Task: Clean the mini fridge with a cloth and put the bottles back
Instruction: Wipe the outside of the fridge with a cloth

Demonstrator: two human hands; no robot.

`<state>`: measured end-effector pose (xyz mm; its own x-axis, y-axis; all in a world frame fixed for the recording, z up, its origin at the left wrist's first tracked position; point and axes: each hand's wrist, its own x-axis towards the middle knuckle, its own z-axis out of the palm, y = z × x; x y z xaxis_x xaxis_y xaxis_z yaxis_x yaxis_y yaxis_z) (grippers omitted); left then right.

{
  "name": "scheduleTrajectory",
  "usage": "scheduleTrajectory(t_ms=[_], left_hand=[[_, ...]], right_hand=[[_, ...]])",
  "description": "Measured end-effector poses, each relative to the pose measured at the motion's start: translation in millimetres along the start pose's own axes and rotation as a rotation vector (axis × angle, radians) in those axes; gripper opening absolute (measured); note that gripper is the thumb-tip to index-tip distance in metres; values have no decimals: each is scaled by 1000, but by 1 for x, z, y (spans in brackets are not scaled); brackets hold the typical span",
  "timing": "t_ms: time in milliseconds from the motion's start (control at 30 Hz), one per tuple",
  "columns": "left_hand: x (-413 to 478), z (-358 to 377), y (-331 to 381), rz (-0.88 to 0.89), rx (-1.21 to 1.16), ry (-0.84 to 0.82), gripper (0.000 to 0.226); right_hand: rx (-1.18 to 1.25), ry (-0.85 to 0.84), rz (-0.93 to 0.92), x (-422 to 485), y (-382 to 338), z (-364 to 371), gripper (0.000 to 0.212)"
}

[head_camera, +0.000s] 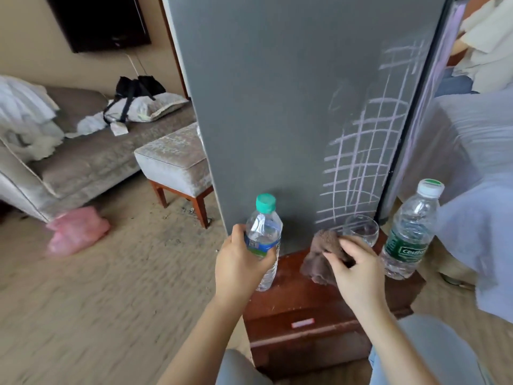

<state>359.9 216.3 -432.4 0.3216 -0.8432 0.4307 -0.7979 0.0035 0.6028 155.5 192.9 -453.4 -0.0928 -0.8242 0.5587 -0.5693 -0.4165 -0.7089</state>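
A: Obs. 1, nearest. State of the left hand point(238, 262)?
B: Fingers and thumb wrapped round the lower body of a teal-capped water bottle point(263, 234). The bottle is roughly upright, leaning slightly, at the near-left edge of the wooden bench point(299, 298). Cannot tell whether its base rests on the wood.

A: Right hand point(358, 270)?
B: Fingers curled into a brown cloth point(319, 257), gripping it. The cloth is bunched on the bench top, right of the held bottle.

A: Obs. 2, further back on the bench?
B: A clear drinking glass point(363, 229) stands just behind the cloth. A white-capped bottle with green label point(408, 234) stands upright at the right end of the bench, apart from the glass.

A: The mini fridge point(277, 107)?
B: It stands at the far edge of the bench, its grey face towards the camera, with a pale grid reflection point(366, 151) on its right part. Both bottles are outside it, in front of that face.

A: Obs. 3, left side of the room?
B: Beige carpet point(111, 287). A pink plastic bag point(76, 232) lies on it, blurred. Further off there is an upholstered footstool point(175, 162) just left of the fridge, then a sofa point(91, 162) carrying a black bag point(136, 87). Farthest is a dark television point(100, 20) on the wall.
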Motion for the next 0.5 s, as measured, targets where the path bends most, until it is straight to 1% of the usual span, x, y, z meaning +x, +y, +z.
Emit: scheduleTrajectory(t_ms=[67,100,167,233,300,367,433,500], left_hand=[[-3,-1,0,-9,-36,6,57],[-4,-2,2,-10,-65,10,61],[-3,-5,8,23,-108,35,72],[2,-13,21,79,-153,100,78],[13,-23,36,150,-174,196,75],[26,-33,49,229,-127,281,66],[41,-39,56,281,-62,327,55],[50,-40,57,296,-21,339,45]], right_hand=[[1,38,-40,26,-12,0,27],[0,83,-73,45,-20,-3,24],[7,200,-169,87,-44,-15,16],[55,337,-261,131,-72,-28,13],[70,438,-336,167,-95,-33,16],[51,456,-369,184,-102,-27,19],[9,443,-367,179,-85,-9,21],[-42,411,-356,149,-53,15,24]])
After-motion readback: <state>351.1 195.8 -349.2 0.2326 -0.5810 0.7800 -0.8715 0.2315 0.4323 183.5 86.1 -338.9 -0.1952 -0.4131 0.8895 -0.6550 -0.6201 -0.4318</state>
